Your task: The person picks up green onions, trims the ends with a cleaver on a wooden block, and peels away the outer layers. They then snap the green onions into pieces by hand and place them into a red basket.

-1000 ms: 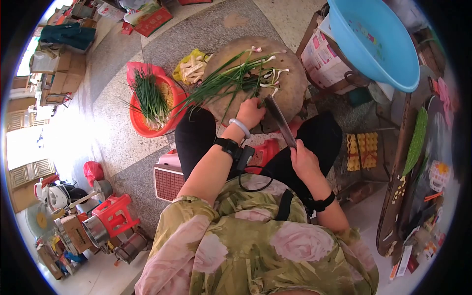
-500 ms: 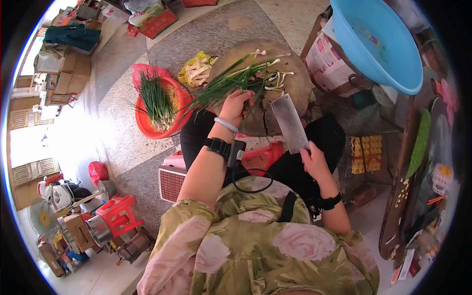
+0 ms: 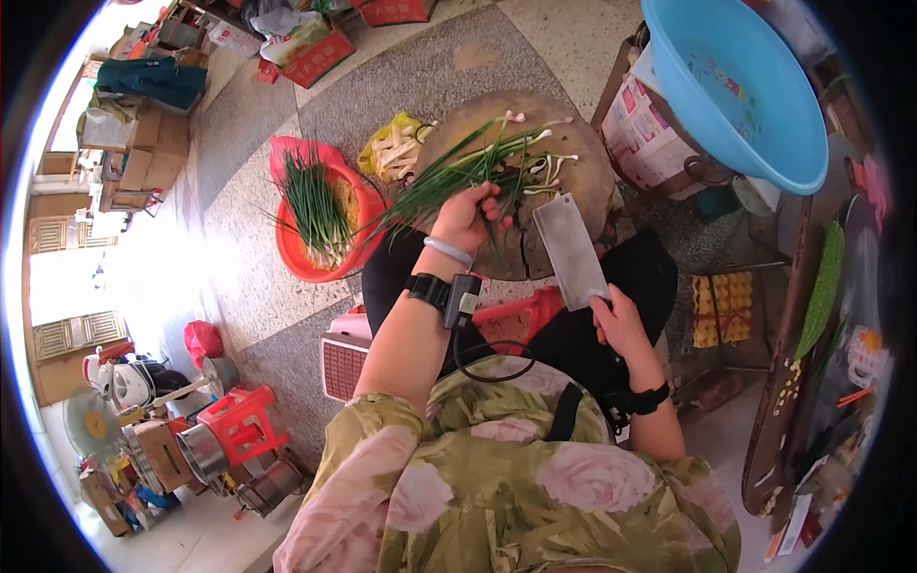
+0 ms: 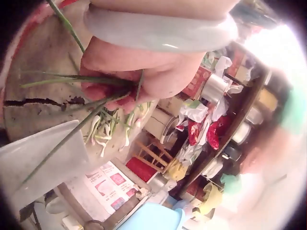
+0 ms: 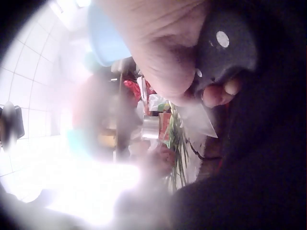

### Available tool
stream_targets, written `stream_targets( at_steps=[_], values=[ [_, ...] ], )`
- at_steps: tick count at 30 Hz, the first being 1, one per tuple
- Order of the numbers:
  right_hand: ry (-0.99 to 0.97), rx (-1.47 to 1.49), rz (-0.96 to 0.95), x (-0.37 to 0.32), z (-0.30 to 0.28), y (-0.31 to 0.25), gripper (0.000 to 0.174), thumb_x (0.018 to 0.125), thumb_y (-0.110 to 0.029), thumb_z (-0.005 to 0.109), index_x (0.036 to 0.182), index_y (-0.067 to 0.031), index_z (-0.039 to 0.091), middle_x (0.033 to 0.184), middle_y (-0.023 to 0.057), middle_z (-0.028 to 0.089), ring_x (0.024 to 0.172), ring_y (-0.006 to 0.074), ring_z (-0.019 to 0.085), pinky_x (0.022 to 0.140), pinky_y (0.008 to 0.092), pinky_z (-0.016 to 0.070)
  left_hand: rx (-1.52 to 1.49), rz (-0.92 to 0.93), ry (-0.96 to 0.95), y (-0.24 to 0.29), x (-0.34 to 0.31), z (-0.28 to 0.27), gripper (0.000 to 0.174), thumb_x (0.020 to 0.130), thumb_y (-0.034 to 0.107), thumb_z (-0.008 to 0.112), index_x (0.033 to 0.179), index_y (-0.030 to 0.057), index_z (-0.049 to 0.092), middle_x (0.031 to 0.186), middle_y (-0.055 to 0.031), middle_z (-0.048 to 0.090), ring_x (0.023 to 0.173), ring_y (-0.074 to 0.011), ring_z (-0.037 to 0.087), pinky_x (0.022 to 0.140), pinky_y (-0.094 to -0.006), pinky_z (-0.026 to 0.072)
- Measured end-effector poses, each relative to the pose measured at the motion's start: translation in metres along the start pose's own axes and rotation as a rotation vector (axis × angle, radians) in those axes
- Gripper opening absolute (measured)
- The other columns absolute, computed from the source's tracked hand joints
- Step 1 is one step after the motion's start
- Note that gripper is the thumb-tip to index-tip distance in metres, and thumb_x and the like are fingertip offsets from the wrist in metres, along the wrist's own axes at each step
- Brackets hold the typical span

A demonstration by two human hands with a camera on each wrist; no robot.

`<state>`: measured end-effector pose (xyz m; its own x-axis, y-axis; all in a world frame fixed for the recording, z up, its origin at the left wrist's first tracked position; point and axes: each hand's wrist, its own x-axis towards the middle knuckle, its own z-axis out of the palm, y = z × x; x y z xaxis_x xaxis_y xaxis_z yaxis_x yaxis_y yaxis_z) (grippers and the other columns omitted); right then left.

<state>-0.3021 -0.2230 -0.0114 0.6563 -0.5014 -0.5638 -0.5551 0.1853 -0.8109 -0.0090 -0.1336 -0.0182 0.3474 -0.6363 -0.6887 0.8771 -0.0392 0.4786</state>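
Note:
Spring onions (image 3: 435, 191) with white bulbs lie across a round wooden chopping block (image 3: 458, 119) in the head view. My left hand (image 3: 468, 218) is over the block's near part, fingers curled round a few green spring onion leaves (image 4: 62, 80) that stick out both sides in the left wrist view. My right hand (image 3: 623, 323) grips a cleaver (image 3: 570, 250) by its black handle (image 5: 225, 43). The cleaver's broad side faces up, and its far end overlaps the block's near right edge. Several white bulbs (image 4: 103, 134) lie beyond my left fingers.
Left of the block stands a red basket (image 3: 304, 270) with more spring onions, beside a yellow bag (image 3: 371, 162) of pale sticks. A blue basin (image 3: 764, 105) is raised at right. A bitter melon (image 3: 820, 291) lies on a bench near an egg tray (image 3: 721, 310).
My left hand has moved left from beside the blade and now holds green leaves. The cleaver has drawn back to the right and turned from nearly edge-on to flat.

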Motion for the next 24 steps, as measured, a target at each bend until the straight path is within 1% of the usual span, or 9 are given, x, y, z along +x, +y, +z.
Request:
stream_targets(
  at_steps=[4,8,11,13,14,16,19,23,24],
  values=[
    [-0.013,0.023,-0.003,0.000,-0.001,0.000,0.018,0.091,-0.018,0.053,0.088,-0.0003,0.051,0.060,0.0047,0.052,0.041,0.0118,0.050,0.039,0.0274,0.0394,-0.046,-0.027,-0.099,0.013,0.008,0.008,0.026,0.094,0.032,0.054,0.085,0.0082,0.052,0.060,0.0048,0.035,0.052,-0.0083,0.034,0.049,-0.0236,0.0321],
    [-0.025,0.024,-0.007,0.001,-0.002,0.002,0.018,0.091,-0.017,0.054,0.085,-0.0003,0.050,0.060,0.0046,0.052,0.041,0.0116,0.050,0.039,0.0272,0.0392,0.043,0.020,-0.151,0.022,0.019,0.022,0.024,0.091,0.030,0.059,0.082,0.0091,0.052,0.057,0.0063,0.032,0.048,-0.0067,0.029,0.045,-0.0213,0.0272],
    [-0.034,0.058,-0.003,0.001,-0.003,0.003,0.018,0.091,-0.016,0.054,0.084,-0.0005,0.049,0.061,0.0045,0.052,0.041,0.0113,0.050,0.039,0.0268,0.0390,0.311,0.135,-0.105,0.024,0.036,0.031,0.019,0.087,0.023,0.064,0.082,0.0078,0.053,0.056,0.0062,0.033,0.047,-0.0068,0.031,0.045,-0.0215,0.0272],
    [-0.037,0.074,-0.011,0.002,-0.003,0.006,0.017,0.090,-0.016,0.054,0.084,-0.0006,0.050,0.060,0.0044,0.052,0.041,0.0111,0.050,0.039,0.0266,0.0390,0.651,0.264,0.106,0.025,0.052,0.037,0.016,0.080,0.017,0.068,0.084,0.0057,0.059,0.058,0.0006,0.048,0.050,-0.0107,0.047,0.046,-0.0264,0.0375],
    [-0.041,0.085,-0.016,0.002,-0.003,0.006,0.017,0.090,-0.016,0.054,0.085,-0.0006,0.050,0.060,0.0042,0.052,0.041,0.0109,0.050,0.039,0.0264,0.0389,0.655,0.264,0.103,0.025,0.059,0.040,0.016,0.080,0.017,0.068,0.084,0.0057,0.059,0.058,0.0006,0.048,0.050,-0.0107,0.047,0.046,-0.0264,0.0375],
    [-0.039,0.092,-0.012,0.003,-0.003,0.006,0.017,0.090,-0.016,0.054,0.085,-0.0005,0.050,0.060,0.0042,0.052,0.041,0.0110,0.050,0.039,0.0264,0.0390,1.040,0.331,0.249,0.025,0.075,0.043,0.021,0.075,0.020,0.071,0.083,0.0025,0.062,0.060,-0.0062,0.056,0.055,-0.0137,0.055,0.047,-0.0292,0.0424],
    [-0.043,0.101,-0.011,0.004,-0.004,0.008,0.017,0.090,-0.016,0.055,0.086,-0.0001,0.051,0.059,0.0043,0.052,0.041,0.0110,0.050,0.039,0.0266,0.0392,1.316,0.456,0.287,0.019,0.108,0.031,0.024,0.074,0.022,0.072,0.080,0.0005,0.062,0.059,-0.0084,0.057,0.051,-0.0157,0.056,0.042,-0.0311,0.0411],
    [-0.056,0.101,-0.037,0.005,-0.005,0.009,0.017,0.090,-0.016,0.055,0.088,0.0007,0.051,0.059,0.0046,0.052,0.041,0.0111,0.050,0.039,0.0271,0.0394,1.398,0.458,0.266,0.021,0.106,0.039,0.022,0.076,0.020,0.071,0.082,0.0007,0.061,0.061,-0.0034,0.054,0.044,-0.0132,0.046,0.037,-0.0288,0.0350],
    [-0.056,0.106,-0.033,0.006,-0.005,0.009,0.017,0.090,-0.016,0.055,0.088,0.0007,0.051,0.059,0.0046,0.052,0.041,0.0111,0.050,0.039,0.0271,0.0394,1.226,0.386,0.253,0.024,0.092,0.049,0.022,0.076,0.020,0.070,0.082,0.0008,0.061,0.061,-0.0035,0.054,0.044,-0.0126,0.046,0.037,-0.0283,0.0341]
  ],
)
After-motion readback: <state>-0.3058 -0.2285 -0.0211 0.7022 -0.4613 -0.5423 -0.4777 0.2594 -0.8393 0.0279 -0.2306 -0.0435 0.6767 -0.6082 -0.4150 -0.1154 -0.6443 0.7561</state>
